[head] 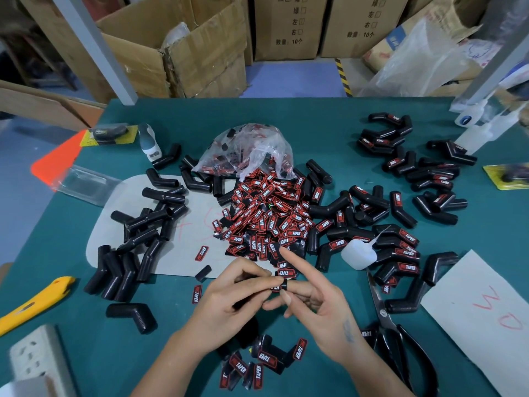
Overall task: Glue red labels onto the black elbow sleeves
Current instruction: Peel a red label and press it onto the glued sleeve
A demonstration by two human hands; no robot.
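head view: a teal tabletop (286, 116) carries a heap of red labels (266, 219) at centre, bare black elbow sleeves (148, 224) at 9 o'clock, labelled ones at 3. cardboard boxes (183, 53) stand at 12. left hand (232, 299) and right hand (317, 305) each pinch one label (282, 285) in a clenched grip at 6.

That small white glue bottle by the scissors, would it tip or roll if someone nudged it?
The glue bottle already lies on its side against labelled sleeves, so it cannot tip. Its rounded body might roll slightly. It looks like light, squeezable plastic.
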